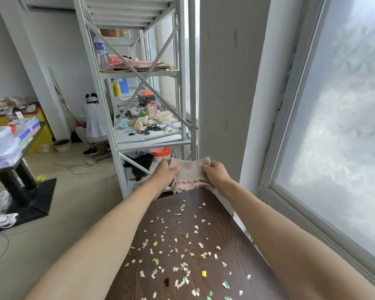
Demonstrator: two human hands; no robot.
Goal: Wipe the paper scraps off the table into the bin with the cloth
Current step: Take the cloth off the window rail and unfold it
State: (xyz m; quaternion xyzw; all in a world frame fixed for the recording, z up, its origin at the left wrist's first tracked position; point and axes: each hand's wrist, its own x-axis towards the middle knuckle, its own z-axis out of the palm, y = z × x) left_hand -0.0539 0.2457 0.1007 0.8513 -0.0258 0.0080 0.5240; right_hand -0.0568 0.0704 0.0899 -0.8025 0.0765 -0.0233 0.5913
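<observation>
Left hand (166,173) and right hand (217,173) are each gripping an end of the pink cloth (191,173), stretching it crosswise over the table's (232,232) far edge. Paper scraps (178,254) are lying nearer than both hands, equally close. Bin not visible.

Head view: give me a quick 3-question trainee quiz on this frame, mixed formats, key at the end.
1. True or false: the cloth lies flat on the table with no hand on it.
2. Multiple choice: where are the paper scraps? A) scattered over the dark tabletop B) heaped on the cloth C) on the floor only
3. Short answer: can a bin be seen anywhere in this view?

Key:
1. False. The left hand and right hand each grip a side of it, at the table's far end.
2. A
3. No clear bin is visible.
</observation>
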